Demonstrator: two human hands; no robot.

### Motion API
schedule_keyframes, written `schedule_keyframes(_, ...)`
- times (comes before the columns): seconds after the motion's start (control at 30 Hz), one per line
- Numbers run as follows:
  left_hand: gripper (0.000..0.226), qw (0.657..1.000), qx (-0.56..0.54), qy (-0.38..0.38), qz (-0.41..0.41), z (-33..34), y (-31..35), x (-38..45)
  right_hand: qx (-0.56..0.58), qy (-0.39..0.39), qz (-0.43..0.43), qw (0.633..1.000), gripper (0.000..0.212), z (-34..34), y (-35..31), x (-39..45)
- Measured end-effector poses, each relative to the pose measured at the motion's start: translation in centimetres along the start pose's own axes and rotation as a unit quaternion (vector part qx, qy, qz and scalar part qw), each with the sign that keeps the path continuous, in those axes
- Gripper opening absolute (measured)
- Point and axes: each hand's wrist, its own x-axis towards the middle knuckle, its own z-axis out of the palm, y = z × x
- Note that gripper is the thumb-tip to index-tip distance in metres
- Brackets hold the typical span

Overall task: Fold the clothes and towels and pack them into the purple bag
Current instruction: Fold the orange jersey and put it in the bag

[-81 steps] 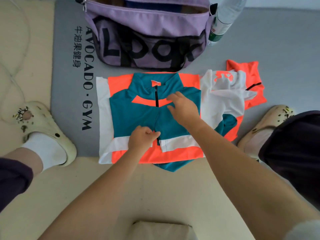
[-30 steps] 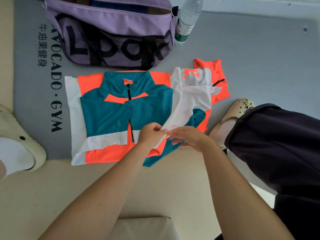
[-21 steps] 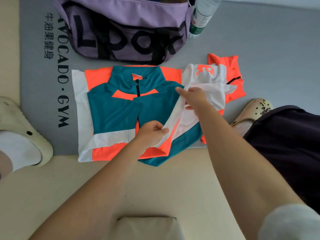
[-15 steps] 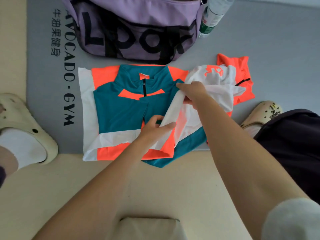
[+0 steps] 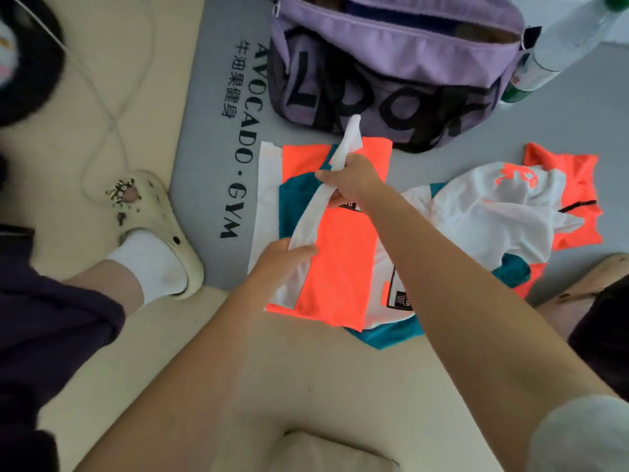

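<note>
Grey gym mat [image 5: 218, 137], water bottle [image 5: 551, 52]

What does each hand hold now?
Left hand: grips the white edge of the orange, teal and white jacket.
Right hand: grips the same edge, higher.

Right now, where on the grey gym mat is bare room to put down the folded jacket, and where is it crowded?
Bare grey mat lies right of the purple bag, beyond the crumpled white and orange garment. A narrower strip with black lettering runs left of the teal, orange and white jacket. The middle is crowded: left hand and right hand grip the jacket there.
</note>
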Motion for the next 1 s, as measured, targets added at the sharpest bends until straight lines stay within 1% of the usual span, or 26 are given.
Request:
schedule_keyframes(0.03,0.030,0.999,-0.008,0.031,-0.011,-1.3,-0.5,0.2,-0.008,-0.015,-0.006,1.000,0.021,1.8,-0.4,0.3)
schedule_keyframes(0.1,0.018,0.995,-0.004,0.094,-0.029,-3.3,-1.7,0.8,-0.015,-0.037,-0.013,0.999,0.019,5.0,-0.8,0.9)
schedule_keyframes(0.13,0.018,0.993,0.001,0.116,-0.030,-4.0,-2.3,1.1,-0.012,-0.040,-0.014,0.999,0.019,6.4,-0.8,1.1)
schedule_keyframes(0.2,0.025,0.989,0.025,0.142,-0.019,-4.8,-3.8,1.8,-0.003,-0.042,-0.011,0.999,0.019,8.5,-0.9,1.5)
schedule_keyframes(0.3,0.022,0.982,0.063,0.180,-0.008,-5.1,-5.4,2.6,0.000,-0.055,-0.007,0.998,0.026,9.4,-0.6,1.4)
schedule_keyframes(0.33,0.023,0.978,0.068,0.196,-0.001,-5.0,-5.8,2.8,-0.008,-0.033,-0.013,0.999,0.026,9.0,-0.2,1.3)
schedule_keyframes(0.37,0.023,0.974,0.079,0.212,0.010,-4.8,-6.0,3.0,-0.027,0.016,-0.030,0.999,0.024,8.2,0.5,1.2)
schedule_keyframes(0.4,0.024,0.968,0.099,0.228,0.024,-4.7,-6.1,3.1,-0.057,0.083,-0.054,0.993,0.021,7.1,1.4,0.8)
schedule_keyframes(0.47,0.032,0.955,0.142,0.254,0.049,-4.5,-6.1,3.3,-0.128,0.214,-0.083,0.965,0.017,4.3,3.9,-0.4)
schedule_keyframes(0.5,0.035,0.949,0.162,0.263,0.057,-4.5,-6.1,3.3,-0.150,0.253,-0.072,0.953,0.020,3.0,5.3,-1.1)
schedule_keyframes(0.53,0.037,0.943,0.182,0.273,0.063,-4.4,-6.2,3.2,-0.157,0.263,-0.043,0.951,0.025,1.9,6.8,-1.9)
schedule_keyframes(0.57,0.037,0.935,0.199,0.284,0.071,-4.4,-6.2,3.1,-0.155,0.247,-0.004,0.956,0.029,1.2,8.1,-2.5)
schedule_keyframes(0.63,0.036,0.925,0.206,0.308,0.083,-4.4,-6.3,2.9,-0.151,0.174,0.061,0.971,0.032,0.9,10.0,-3.4)
schedule_keyframes(0.7,0.036,0.928,0.186,0.312,0.084,-4.6,-6.4,2.8,-0.152,0.115,0.072,0.979,0.032,1.4,10.9,-3.9)
schedule_keyframes(0.77,0.035,0.942,0.157,0.290,0.064,-4.9,-6.3,3.0,-0.159,0.090,0.060,0.981,0.031,1.6,10.8,-4.0)
schedule_keyframes(0.83,0.034,0.953,0.131,0.271,0.036,-4.9,-6.2,3.3,-0.123,0.092,0.047,0.987,0.034,1.0,10.6,-3.8)
schedule_keyframes(0.9,0.035,0.964,0.119,0.238,0.016,-4.7,-6.3,3.6,-0.081,0.117,0.032,0.989,0.027,0.0,10.4,-3.6)
schedule_keyframes(0.97,0.040,0.973,0.108,0.202,0.012,-4.2,-6.4,3.8,-0.087,0.137,0.038,0.986,0.026,-0.8,10.6,-3.7)
schedule_keyframes(1.0,0.044,0.975,0.094,0.200,0.014,-3.8,-6.6,3.8,-0.090,0.134,0.052,0.986,0.029,-1.1,10.8,-3.7)
